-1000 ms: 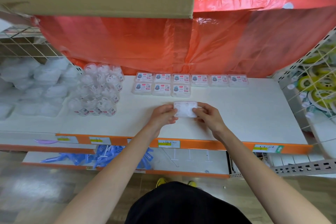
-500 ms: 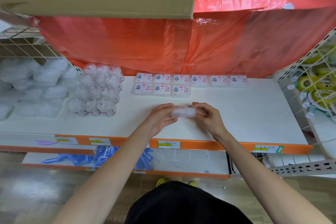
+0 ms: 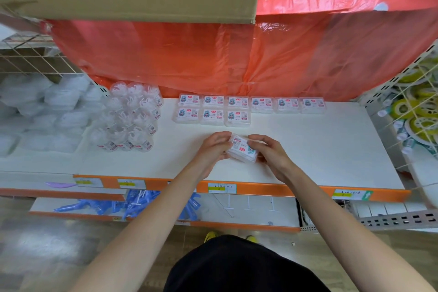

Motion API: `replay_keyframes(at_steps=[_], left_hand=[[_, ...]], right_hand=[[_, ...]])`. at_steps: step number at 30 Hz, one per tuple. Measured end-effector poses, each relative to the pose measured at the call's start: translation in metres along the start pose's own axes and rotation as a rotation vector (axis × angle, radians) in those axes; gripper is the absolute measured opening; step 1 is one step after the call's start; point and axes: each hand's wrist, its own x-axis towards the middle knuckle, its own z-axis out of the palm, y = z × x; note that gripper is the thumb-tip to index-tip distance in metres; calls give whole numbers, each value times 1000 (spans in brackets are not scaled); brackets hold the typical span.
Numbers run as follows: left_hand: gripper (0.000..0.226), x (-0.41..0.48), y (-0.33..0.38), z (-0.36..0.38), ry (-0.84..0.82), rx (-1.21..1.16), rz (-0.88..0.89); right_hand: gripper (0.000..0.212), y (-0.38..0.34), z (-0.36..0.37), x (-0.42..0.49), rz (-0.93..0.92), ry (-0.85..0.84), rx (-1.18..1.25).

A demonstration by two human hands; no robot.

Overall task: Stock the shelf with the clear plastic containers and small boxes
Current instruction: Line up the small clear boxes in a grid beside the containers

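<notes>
Both of my hands hold one small clear plastic box with a white-and-red label, tilted, over the front middle of the white shelf board. My left hand curls round its left end, and my right hand pinches its right end. Far left lie white bagged packs. Next stands a cluster of clear round plastic containers with small labels. Right of them, at the back of the shelf, matching small labelled boxes lie flat: a back row of six and, touching it, a front row of three at its left end. Past the right edge stands a white wire rack of yellow-green items.
</notes>
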Motion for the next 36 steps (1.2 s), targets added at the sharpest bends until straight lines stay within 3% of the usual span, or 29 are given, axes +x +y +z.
replay_keyframes(at_steps=[3, 7, 12, 18, 24, 29, 32, 36], left_hand=[[37, 1, -5, 4, 71, -14, -30], [44, 0, -16, 11, 44, -13, -80], [33, 1, -21, 16, 45, 22, -40], [31, 10, -13, 7, 23, 158, -26], [26, 13, -11, 5, -55, 209, -41], [27, 14, -14, 14, 61, 306, 82], [35, 16, -23, 14, 204, 506, 201], [43, 18, -39, 2, 267, 1125, 370]], right_hand=[[32, 4, 0, 3, 29, 46, 52], [39, 9, 4, 1, 58, 6, 140], [55, 18, -1, 2, -2, 12, -106], [89, 25, -14, 6, -431, 23, -549], [69, 15, -14, 9, -541, -26, -719], [63, 22, -21, 12, -590, 67, -729], [57, 25, -30, 15, -592, 168, -742], [54, 29, -50, 23, -546, 361, -733]])
